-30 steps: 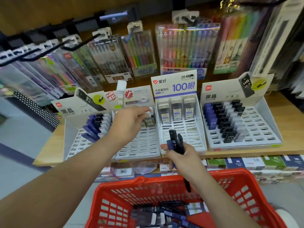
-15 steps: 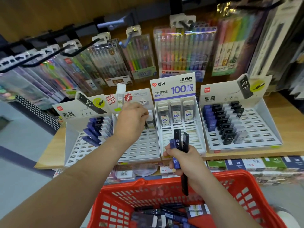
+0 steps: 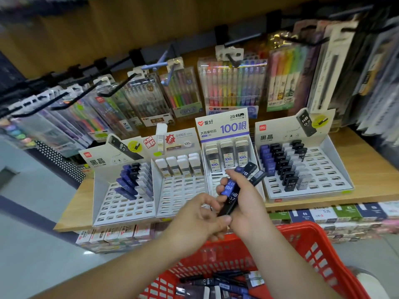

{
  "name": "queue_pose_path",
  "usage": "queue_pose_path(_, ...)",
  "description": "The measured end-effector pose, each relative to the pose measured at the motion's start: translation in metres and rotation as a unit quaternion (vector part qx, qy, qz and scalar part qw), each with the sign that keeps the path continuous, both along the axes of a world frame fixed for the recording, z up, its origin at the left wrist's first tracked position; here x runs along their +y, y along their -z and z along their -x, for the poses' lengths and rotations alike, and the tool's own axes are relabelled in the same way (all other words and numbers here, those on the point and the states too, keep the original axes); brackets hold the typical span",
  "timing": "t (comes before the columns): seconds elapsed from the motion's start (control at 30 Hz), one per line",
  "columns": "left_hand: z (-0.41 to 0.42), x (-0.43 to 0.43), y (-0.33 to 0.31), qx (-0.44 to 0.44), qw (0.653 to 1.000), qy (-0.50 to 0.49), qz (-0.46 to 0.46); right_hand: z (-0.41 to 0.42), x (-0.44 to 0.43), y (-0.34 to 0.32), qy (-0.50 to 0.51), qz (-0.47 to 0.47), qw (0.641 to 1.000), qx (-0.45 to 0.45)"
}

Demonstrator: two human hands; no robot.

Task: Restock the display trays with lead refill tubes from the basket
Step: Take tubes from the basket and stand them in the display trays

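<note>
- Head view, hands:
  - The right hand (image 3: 248,208) gripped a bundle of tubes (image 3: 231,194), blue and black, fanned toward 1 o'clock. The bundle sat in front of the third tray (image 3: 213,178).
  - The left hand (image 3: 199,221) sat at 8 o'clock of the bundle. Its thumb and curled fingers closed on the lower end of one black tube, apparently pinching it.
- Head view, supply:
  - The red basket (image 3: 302,233) stood at 6 o'clock of the hands, below the shelf (image 3: 367,167).
  - Loose tubes (image 3: 207,281) lay in the basket bottom, so the supply was not used up.
- Head view, progress (judged):
  - Four trays stood side by side on the shelf, from 10 o'clock to 2 o'clock of the hands.
  - The left tray (image 3: 125,210) held tubes in its rear rows only; its front slots were empty.
  - The second tray (image 3: 181,199) held one rear row of white-capped tubes.
  - The third tray held one rear row of three columns.
  - The right tray (image 3: 323,178) was the fullest, yet most slots at its 3 o'clock side were empty.
  - Most of the restocking was outstanding.
- Head view, writing:
  - Held tubes: "HB 0.7".
  - Left and right tray headers: "deli", "黑晶", "HB 0.7". These match the held tubes, so either tray is the likely destination.
  - Second tray header: "活动铅芯", "100".
  - Third tray header: "爱好", "2B 0.7", "100根"; its tubes read "100".
</note>
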State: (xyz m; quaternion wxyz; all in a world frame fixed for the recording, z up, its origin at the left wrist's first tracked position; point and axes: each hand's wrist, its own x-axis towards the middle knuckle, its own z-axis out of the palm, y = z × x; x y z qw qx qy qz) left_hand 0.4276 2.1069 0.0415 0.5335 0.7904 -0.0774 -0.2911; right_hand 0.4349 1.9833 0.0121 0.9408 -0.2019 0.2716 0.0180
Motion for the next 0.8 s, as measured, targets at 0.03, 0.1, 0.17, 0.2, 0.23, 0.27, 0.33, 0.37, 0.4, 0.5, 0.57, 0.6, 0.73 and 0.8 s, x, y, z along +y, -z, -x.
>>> queue_pose_path(0.03, 0.002, 0.001, 0.0, 0.002, 1.0, -0.01, 0.003, 0.001, 0.002, -0.002, -0.001, -0.001, 1.0, -0.003)
queue_pose_path(0.1, 0.005, 0.003, -0.002, 0.01, 1.0, -0.006, -0.008, 0.003, 0.002, -0.007, 0.006, -0.013, 1.0, -0.009)
queue_pose_path(0.17, 0.005, 0.009, -0.008, 0.003, 1.0, 0.01, -0.029, 0.005, -0.003, -0.013, 0.022, -0.029, 0.999, -0.015)
queue_pose_path(0.2, 0.005, 0.013, -0.013, -0.01, 0.999, 0.009, -0.036, 0.005, -0.007, -0.015, 0.029, -0.027, 0.999, -0.014)
queue_pose_path(0.23, 0.003, 0.017, -0.019, -0.027, 0.999, -0.001, -0.035, 0.005, -0.012, -0.016, 0.034, -0.011, 0.999, -0.01)
queue_pose_path(0.27, 0.001, 0.021, -0.025, -0.04, 0.999, -0.02, -0.023, 0.005, -0.018, -0.017, 0.033, 0.021, 0.999, -0.004)
queue_pose_path(0.33, -0.006, 0.028, -0.035, -0.064, 0.995, -0.071, 0.001, 0.006, -0.028, -0.018, -0.005, 0.132, 0.991, 0.005)
queue_pose_path(0.37, -0.01, 0.031, -0.039, -0.083, 0.992, -0.093, 0.004, 0.008, -0.032, -0.019, -0.045, 0.2, 0.979, 0.006)
queue_pose_path(0.4, -0.014, 0.032, -0.043, -0.101, 0.989, -0.105, 0.006, 0.01, -0.036, -0.02, -0.091, 0.263, 0.96, 0.004)
queue_pose_path(0.5, -0.023, 0.033, -0.047, -0.127, 0.984, -0.123, 0.037, 0.02, -0.036, -0.026, -0.223, 0.356, 0.907, -0.03)
queue_pose_path(0.57, -0.025, 0.031, -0.046, -0.127, 0.981, -0.135, 0.057, 0.024, -0.032, -0.027, -0.238, 0.34, 0.908, -0.061)
queue_pose_path(0.6, -0.024, 0.029, -0.044, -0.124, 0.981, -0.138, 0.06, 0.024, -0.03, -0.026, -0.215, 0.319, 0.92, -0.071)
queue_pose_path(0.73, -0.016, 0.017, -0.037, -0.108, 0.987, -0.114, 0.042, 0.021, -0.026, -0.019, -0.097, 0.207, 0.97, -0.079)
queue_pose_path(0.8, -0.012, 0.007, -0.033, -0.117, 0.99, -0.077, 0.001, 0.022, -0.027, -0.016, -0.061, 0.17, 0.981, -0.074)
